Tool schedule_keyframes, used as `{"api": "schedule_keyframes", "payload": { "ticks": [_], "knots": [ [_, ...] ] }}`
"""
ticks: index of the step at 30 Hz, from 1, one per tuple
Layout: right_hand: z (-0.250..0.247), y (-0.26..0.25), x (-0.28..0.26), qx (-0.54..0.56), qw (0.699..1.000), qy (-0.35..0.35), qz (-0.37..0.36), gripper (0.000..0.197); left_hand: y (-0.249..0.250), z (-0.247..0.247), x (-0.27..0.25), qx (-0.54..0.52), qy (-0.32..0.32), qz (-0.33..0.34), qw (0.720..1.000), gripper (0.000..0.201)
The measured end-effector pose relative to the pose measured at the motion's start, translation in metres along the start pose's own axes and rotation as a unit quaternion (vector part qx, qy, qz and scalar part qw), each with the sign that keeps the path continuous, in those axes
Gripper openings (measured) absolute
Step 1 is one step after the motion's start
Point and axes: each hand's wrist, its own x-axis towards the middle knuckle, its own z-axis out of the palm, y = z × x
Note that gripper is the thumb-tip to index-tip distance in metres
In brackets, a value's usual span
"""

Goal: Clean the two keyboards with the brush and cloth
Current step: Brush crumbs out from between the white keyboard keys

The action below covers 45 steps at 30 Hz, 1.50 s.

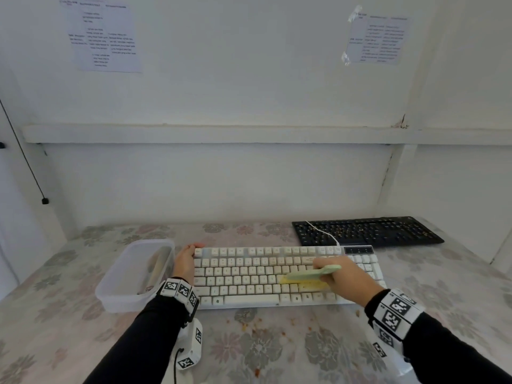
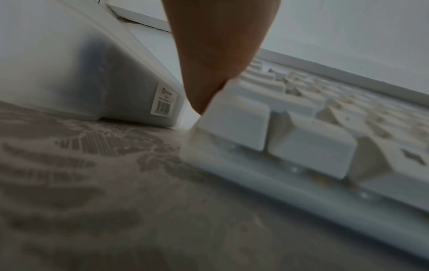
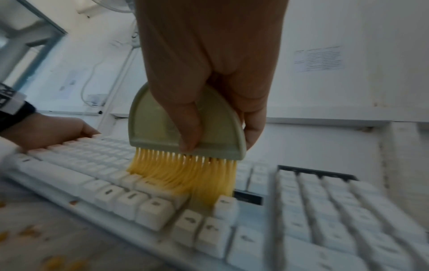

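With the right hand point(image 1: 343, 281) pinching the green brush point(image 3: 185, 126) and its yellow bristles down among the white keyboard point(image 1: 249, 275) keys, sweep row by row toward the near edge — the left hand point(image 1: 184, 261) clasping the keyboard's left end steadies it.
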Motion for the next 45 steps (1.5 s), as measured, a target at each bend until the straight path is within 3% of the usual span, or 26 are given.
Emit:
{"api": "schedule_keyframes", "payload": {
  "ticks": [3, 12, 15, 19, 21, 26, 28, 31, 38, 41, 45],
  "knots": [
    [-0.009, 0.021, -0.012, 0.020, 0.999, 0.020, 0.035, 0.048, 0.000, 0.002, 0.000, 0.008, 0.010, 0.021, 1.000, 0.035],
    [-0.032, 0.089, -0.042, -0.030, 0.987, 0.025, 0.158, 0.028, 0.000, 0.001, -0.002, 0.029, 0.017, 0.034, 0.999, 0.036],
    [-0.037, 0.103, -0.052, -0.042, 0.980, 0.036, 0.192, 0.040, 0.000, 0.000, -0.003, 0.034, 0.016, 0.036, 0.999, 0.035],
    [-0.046, 0.115, -0.062, -0.046, 0.969, 0.074, 0.230, 0.038, 0.001, 0.002, -0.006, 0.031, 0.020, 0.044, 0.998, 0.036],
    [-0.052, 0.117, -0.066, -0.053, 0.962, 0.106, 0.246, 0.046, 0.001, 0.001, -0.006, 0.023, 0.020, 0.040, 0.999, 0.035],
    [-0.067, 0.098, -0.062, -0.006, 0.972, 0.150, 0.179, 0.050, -0.002, -0.006, -0.002, -0.017, -0.007, -0.023, 1.000, 0.032],
    [-0.067, 0.074, -0.051, 0.008, 0.980, 0.143, 0.135, 0.043, -0.002, -0.009, -0.001, -0.025, -0.016, -0.038, 0.999, 0.032],
    [-0.056, 0.026, -0.028, 0.042, 0.992, 0.085, 0.087, 0.019, 0.002, -0.008, -0.003, -0.021, -0.026, -0.038, 0.999, 0.034],
    [-0.002, -0.093, 0.025, 0.093, 0.994, -0.049, -0.039, 0.031, 0.001, -0.014, -0.007, -0.018, -0.039, -0.052, 0.998, 0.032],
    [0.017, -0.133, 0.037, 0.069, 0.992, -0.076, -0.077, 0.017, 0.001, -0.013, -0.005, -0.034, -0.038, -0.051, 0.997, 0.033],
    [0.030, -0.160, 0.047, 0.059, 0.988, -0.082, -0.113, 0.043, 0.003, -0.014, -0.004, -0.048, -0.046, -0.057, 0.996, 0.034]
  ]
}}
